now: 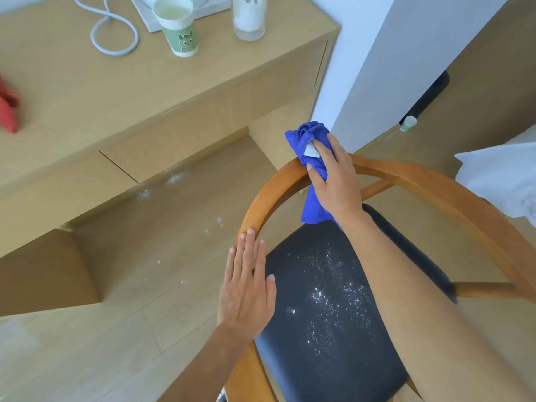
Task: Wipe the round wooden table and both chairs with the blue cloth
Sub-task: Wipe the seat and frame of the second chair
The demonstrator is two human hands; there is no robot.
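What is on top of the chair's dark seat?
White specks lie scattered across the seat. The right hand's forearm and the hanging blue cloth cover its far edge.

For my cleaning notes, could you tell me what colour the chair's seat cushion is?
Dark navy, nearly black, speckled with white powder; the seat cushion shows best in the head view.

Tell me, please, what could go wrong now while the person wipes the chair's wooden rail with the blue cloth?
1. The white crumbs on the dark seat lie under the hanging blue cloth; it may drag them onto the floor.
2. The right hand pushes along the curved rail while the left hand only rests flat on it, so the chair may shift.
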